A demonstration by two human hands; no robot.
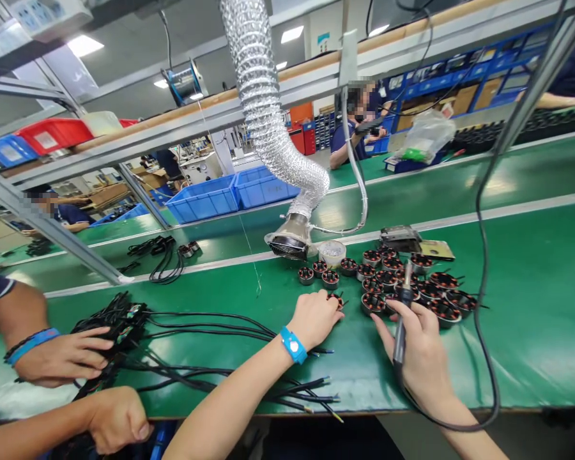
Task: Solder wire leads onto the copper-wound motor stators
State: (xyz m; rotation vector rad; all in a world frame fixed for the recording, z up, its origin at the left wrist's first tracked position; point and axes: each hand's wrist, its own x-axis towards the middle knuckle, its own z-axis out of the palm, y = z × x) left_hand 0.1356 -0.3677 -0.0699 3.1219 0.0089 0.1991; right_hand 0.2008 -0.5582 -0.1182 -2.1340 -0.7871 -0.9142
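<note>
My left hand [316,319], with a blue strap at the wrist, has its fingers closed over a small round motor [336,300] with copper windings; the fingers cover most of it. A soldering iron [400,332] is gripped in my right hand [424,354], its tip pointing up and away from me. The thumb and forefinger of that hand come close to the near edge of a cluster of similar motors [386,278]; whether they touch one I cannot tell. Several more motors [305,275] stand just beyond my left hand.
A silver extraction duct [297,236] hangs over the bench, beside a round pale container [332,252]. Black cables [211,370] lie at left, where a co-worker's hands [71,358] rest near a bundle. The iron's cord [482,255] loops at right. Blue bins [206,198] stand behind.
</note>
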